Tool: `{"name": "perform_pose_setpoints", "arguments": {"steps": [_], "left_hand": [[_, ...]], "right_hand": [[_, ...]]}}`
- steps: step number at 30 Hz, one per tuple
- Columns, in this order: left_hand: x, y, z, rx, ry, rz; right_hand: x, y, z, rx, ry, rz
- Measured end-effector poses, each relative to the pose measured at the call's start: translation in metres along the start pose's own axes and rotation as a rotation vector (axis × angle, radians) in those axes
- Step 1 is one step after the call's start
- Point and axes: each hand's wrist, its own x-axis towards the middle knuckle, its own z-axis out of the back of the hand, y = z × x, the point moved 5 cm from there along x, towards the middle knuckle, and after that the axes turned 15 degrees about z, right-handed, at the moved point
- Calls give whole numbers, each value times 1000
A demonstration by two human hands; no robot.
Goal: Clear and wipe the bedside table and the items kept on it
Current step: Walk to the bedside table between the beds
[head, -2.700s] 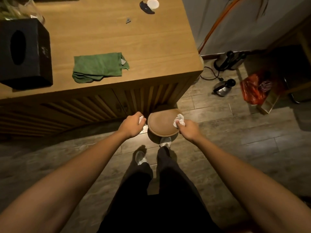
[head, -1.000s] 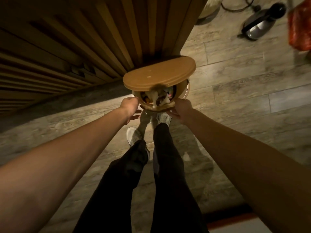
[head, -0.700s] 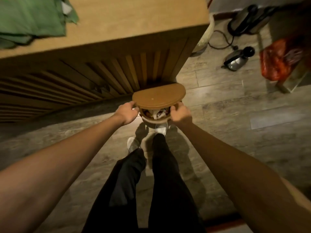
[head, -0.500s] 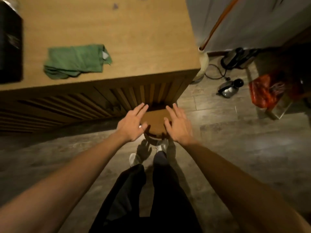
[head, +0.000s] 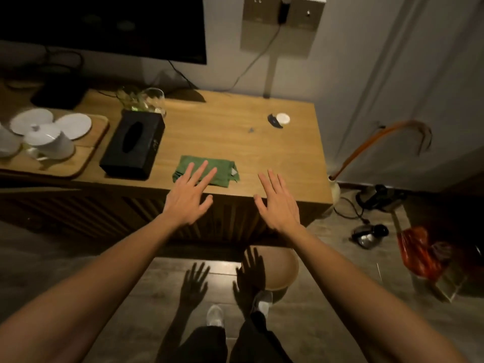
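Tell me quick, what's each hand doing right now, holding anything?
Left hand: open, fingers spread, holding nothing, over the near edge of the green cloth.
Right hand: open, fingers straight, holding nothing.

Left hand (head: 186,203) outstretched, fingers spread; right hand (head: 278,205) likewise.

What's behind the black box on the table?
Behind the black tissue box stands a clear glass with some green leaves beside it. The box hides their bottoms, so what the leaves stand in can't be seen.
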Motion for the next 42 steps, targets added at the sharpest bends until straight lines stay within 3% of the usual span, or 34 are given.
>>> {"name": "perform_pose_setpoints", "arguments": {"steps": [7,15,20,24,32,39,42], "left_hand": [[26,47,50,-2,-40,52],[52,89,58,-30,-47,171],[48,142,65,-58,-80,351],[8,207,76,-59,-129,535],[-203,317,68,-145,-245,1075],[-480,342,51,-125,-312,1599],[-589,338,46,-143,-353,1767]], "right_hand": [[57,37,20,-2,63,83],[129,58,-3,-20,199,235],[186,94,-38,-63,303,464],[232,168,-65,-71,347,691],[217,396,-135,-95,478,1184],[42,619,-194,-67,568,1662],[-45,692,-214,-27,597,1780]]}}
